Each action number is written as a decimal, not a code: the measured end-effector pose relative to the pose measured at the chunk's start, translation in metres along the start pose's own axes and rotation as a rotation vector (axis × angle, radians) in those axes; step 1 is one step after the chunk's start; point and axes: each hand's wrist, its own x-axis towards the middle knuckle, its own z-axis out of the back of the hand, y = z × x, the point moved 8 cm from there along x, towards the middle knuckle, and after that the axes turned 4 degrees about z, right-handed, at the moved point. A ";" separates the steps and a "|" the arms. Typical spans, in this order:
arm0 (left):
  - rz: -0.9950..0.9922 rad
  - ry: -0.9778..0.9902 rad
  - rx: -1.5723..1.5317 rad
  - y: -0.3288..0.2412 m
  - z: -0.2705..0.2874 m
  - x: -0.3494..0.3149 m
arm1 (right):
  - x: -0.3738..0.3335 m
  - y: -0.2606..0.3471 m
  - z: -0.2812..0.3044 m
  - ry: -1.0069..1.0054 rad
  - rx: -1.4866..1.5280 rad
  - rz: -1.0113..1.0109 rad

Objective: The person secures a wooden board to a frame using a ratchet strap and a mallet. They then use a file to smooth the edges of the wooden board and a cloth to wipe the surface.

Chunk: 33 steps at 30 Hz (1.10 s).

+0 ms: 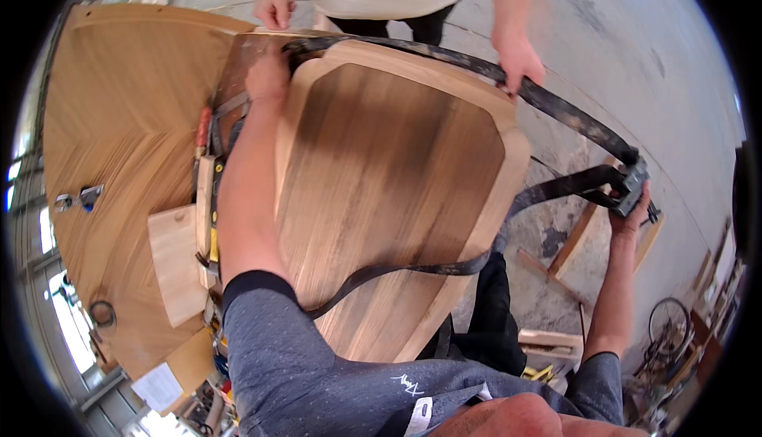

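A rounded wooden panel with a pale raised border lies in front of me. A dark band clamp strap runs around its edge. My left hand presses on the strap at the panel's far left corner. Out to the right, my right hand grips the strap's black metal ratchet, off the panel's edge. Another person stands at the far side: one hand holds the strap at the far right corner, the other hand hovers near the far left.
A large wooden tabletop with a chevron grain lies to the left, with small wood blocks, a metal clip and hand tools on it. Timber offcuts and a wheel sit on the concrete floor at right.
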 end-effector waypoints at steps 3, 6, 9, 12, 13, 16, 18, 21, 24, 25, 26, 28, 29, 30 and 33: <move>-0.163 0.001 -0.051 0.003 0.001 -0.016 | -0.035 -0.029 0.031 -0.027 0.000 -0.080; -0.257 0.132 -0.087 0.028 -0.004 -0.045 | -0.080 -0.062 0.039 0.013 -0.036 -0.165; -0.243 0.304 -0.074 0.072 -0.009 -0.083 | -0.131 -0.092 0.041 -0.072 -0.117 -0.283; -0.184 0.327 -0.158 0.109 0.011 -0.134 | -0.175 -0.125 0.048 0.025 -0.152 -0.436; -0.146 0.303 -0.190 0.124 0.021 -0.152 | -0.185 -0.132 0.038 0.096 -0.162 -0.482; 0.027 0.403 -0.024 0.163 0.031 -0.206 | -0.208 -0.141 0.020 0.179 -0.205 -0.541; 0.088 0.384 0.041 0.193 0.042 -0.249 | -0.214 -0.137 0.000 0.226 -0.206 -0.559; 0.285 0.430 0.105 0.218 0.081 -0.326 | -0.215 -0.129 -0.014 0.261 -0.210 -0.537; 0.383 0.443 0.145 0.269 0.112 -0.412 | -0.208 -0.124 -0.014 0.350 -0.221 -0.535; 0.441 0.428 0.156 0.290 0.125 -0.445 | -0.207 -0.123 -0.016 0.374 -0.206 -0.520; 0.494 0.417 0.163 0.309 0.136 -0.478 | -0.207 -0.122 -0.017 0.391 -0.194 -0.504; 0.574 0.324 0.094 0.342 0.152 -0.539 | -0.198 -0.121 -0.015 0.409 -0.201 -0.517; 0.651 0.315 0.074 0.360 0.154 -0.568 | -0.193 -0.120 -0.016 0.442 -0.219 -0.509; 0.722 0.310 0.056 0.371 0.163 -0.593 | -0.189 -0.119 -0.013 0.466 -0.237 -0.503; 0.834 0.213 -0.093 0.424 0.157 -0.673 | -0.184 -0.113 -0.018 0.499 -0.257 -0.453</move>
